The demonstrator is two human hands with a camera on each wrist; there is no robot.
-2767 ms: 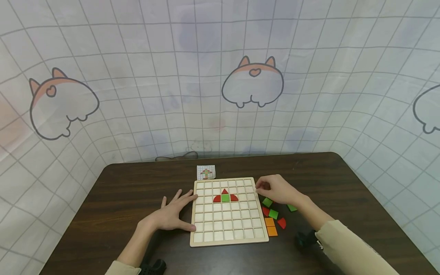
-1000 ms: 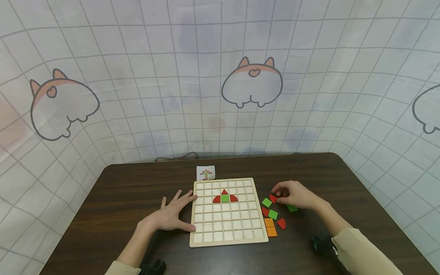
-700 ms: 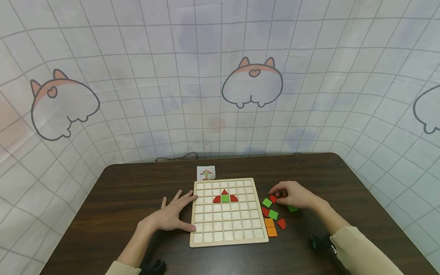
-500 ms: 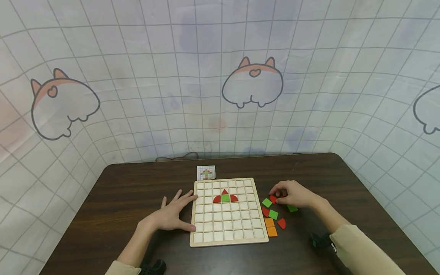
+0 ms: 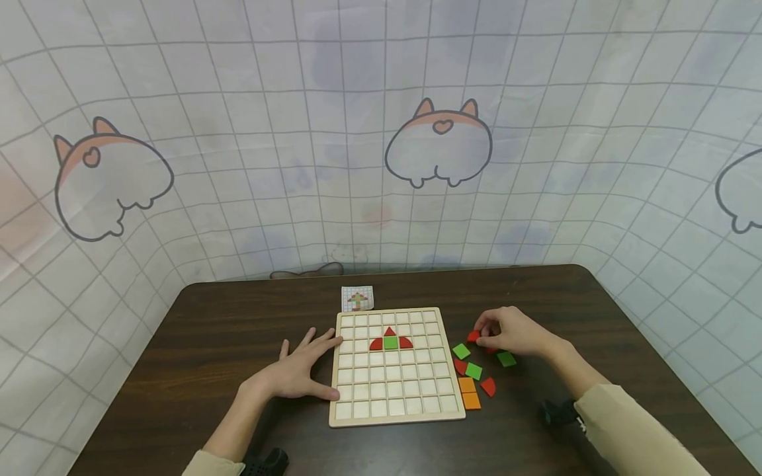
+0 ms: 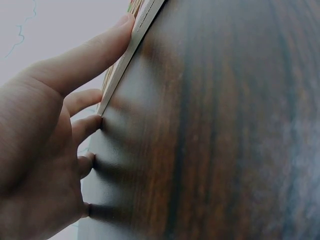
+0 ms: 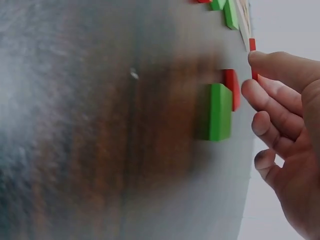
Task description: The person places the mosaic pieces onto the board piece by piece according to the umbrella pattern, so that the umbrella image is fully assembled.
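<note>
In the head view a wooden grid board lies on the table. On its upper part, a red triangle stands above a green square, with a red quarter-circle on the left and another red quarter-circle on the right. My left hand spreads straight fingers along the board's left edge, with the thumb at its lower corner. To the right of the board, my right hand pinches a red tile between thumb and fingers, above the table. Fingers partly cover its shape.
Loose tiles lie right of the board: a green square tile, another green tile, a red quarter-circle tile and orange squares. A small pattern card lies behind the board. A patterned curtain hangs behind the table.
My right hand went from the board's right edge out to the loose tiles, took hold of a red tile and lifted it slightly. The left hand has stayed in place.
</note>
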